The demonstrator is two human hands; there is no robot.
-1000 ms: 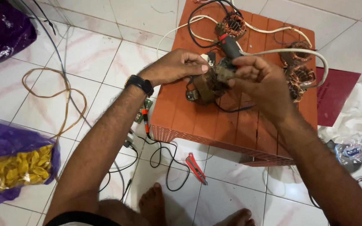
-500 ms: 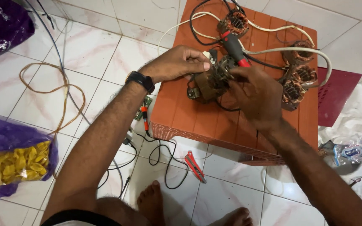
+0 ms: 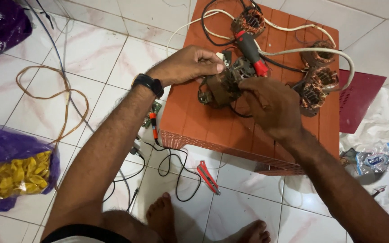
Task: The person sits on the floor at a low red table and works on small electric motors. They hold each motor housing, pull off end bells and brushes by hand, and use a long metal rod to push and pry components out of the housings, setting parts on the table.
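1. Left hand (image 3: 186, 65), black watch on the wrist, rests on the orange-brown slatted plastic stool top (image 3: 212, 130); its fingers curl over the upper left edge of a small brown motor assembly with metal core and copper windings (image 3: 223, 85), clenched on it.
2. Right hand (image 3: 269, 105) lies over the right side of the same motor, fingertips pinching at its body; grasping it, exact contact point hidden by the fingers.
3. Motor sits on the stool, near the middle, between both hands.
4. Soldering tool with dark body and red collar (image 3: 250, 48) lies just behind the motor, tip towards the hands.
5. Three copper-wound stators (image 3: 317, 85) lie at the stool's right side; a white cable (image 3: 302, 51) loops past them.
6. On the white tiled floor: red-handled cutters (image 3: 208, 176), a purple bag of yellow pieces (image 3: 12, 173).
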